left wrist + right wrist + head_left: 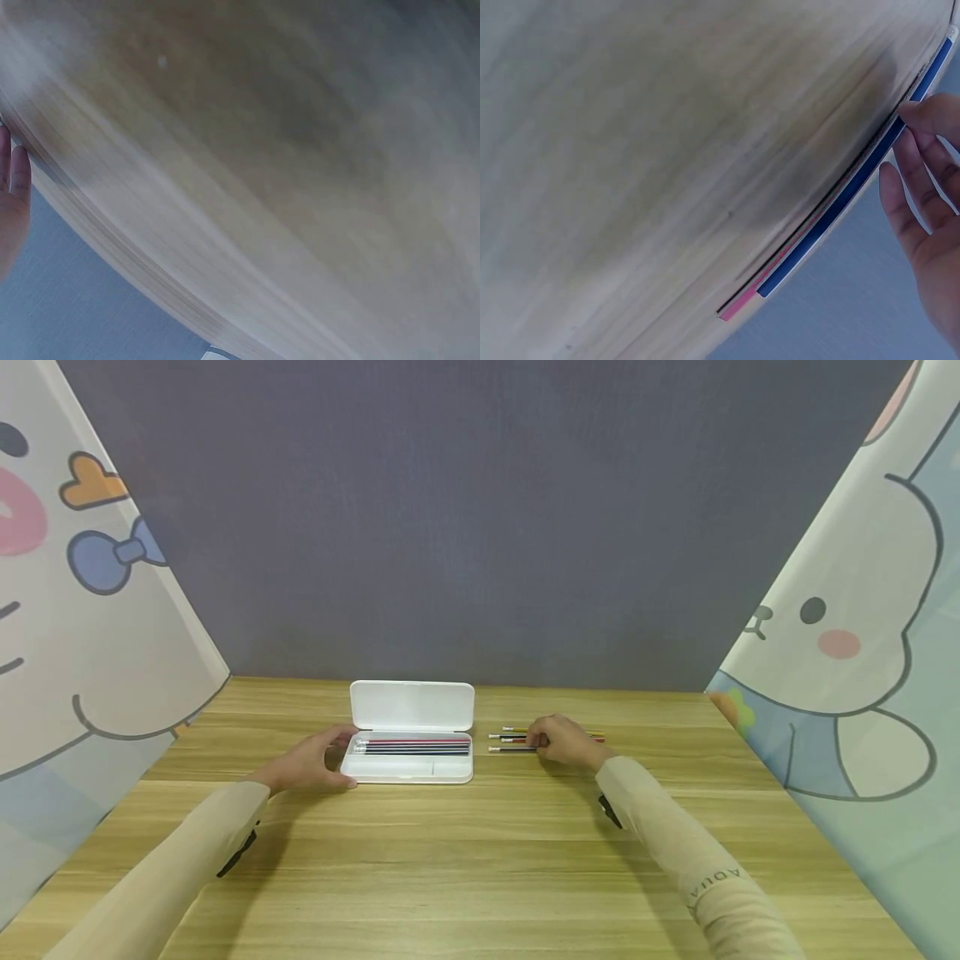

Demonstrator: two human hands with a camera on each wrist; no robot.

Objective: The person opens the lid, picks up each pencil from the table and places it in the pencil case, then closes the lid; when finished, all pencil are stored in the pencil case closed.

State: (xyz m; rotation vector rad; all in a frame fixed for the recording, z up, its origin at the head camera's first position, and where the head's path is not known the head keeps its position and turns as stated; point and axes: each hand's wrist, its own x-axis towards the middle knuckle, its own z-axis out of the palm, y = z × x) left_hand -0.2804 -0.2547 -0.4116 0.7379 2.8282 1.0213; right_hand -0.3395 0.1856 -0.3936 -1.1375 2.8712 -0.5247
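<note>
Beige sleeves (180, 852) lie nearest. Blue pencil (829, 214), white-tipped, right of the open white case (390, 767); right hand (566, 742) pinches it, thumb to finger, partly covering other pencils (516, 729). Left hand (307, 764): thumb and fingers apart, at case's left end. Left wrist view blurred, fingers cut off; pencil lift unclear.
</note>
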